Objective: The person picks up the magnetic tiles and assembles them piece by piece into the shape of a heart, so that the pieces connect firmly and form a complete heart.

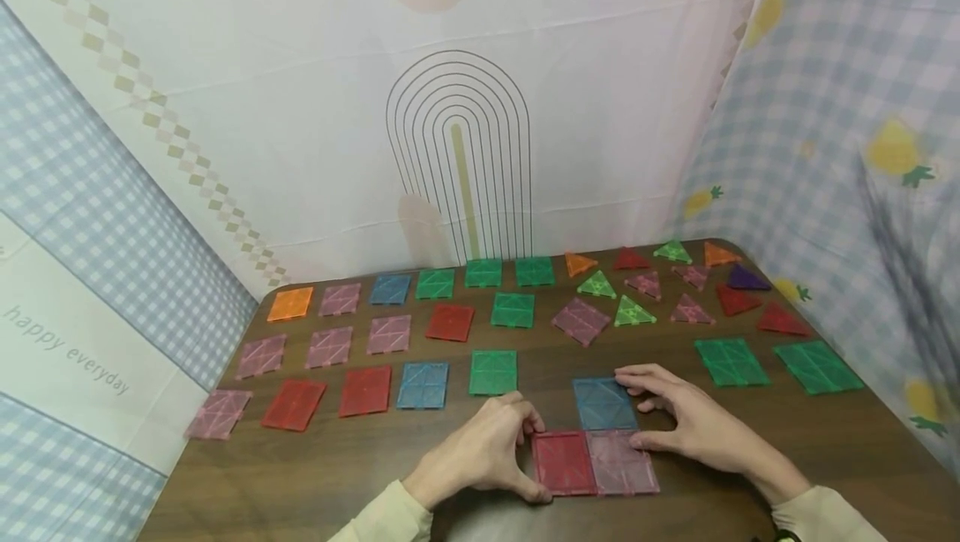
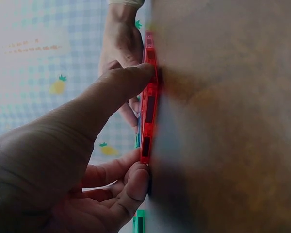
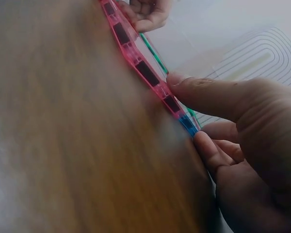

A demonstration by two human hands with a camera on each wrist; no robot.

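Observation:
A red square magnetic tile [image 1: 564,463] lies flat on the table, edge to edge with a pink square tile [image 1: 621,463]. Against the pink one's far edge is a blue square tile [image 1: 604,403]. My left hand [image 1: 491,446] grips the red tile from the left, thumb at the near corner and fingers at the far one; the left wrist view shows its red edge [image 2: 149,107] between them. My right hand [image 1: 693,417] holds the blue tile from the right, fingertips at its far corner, thumb touching the pink tile's corner. In the right wrist view, fingers touch the blue edge [image 3: 188,125].
Several loose square tiles, such as a red one [image 1: 365,391] and a green one [image 1: 493,372], lie in rows at left and centre. Triangle tiles [image 1: 634,311] lie at the back right, two green squares [image 1: 731,362] nearer. Patterned cloth [image 1: 300,108] hangs around the table.

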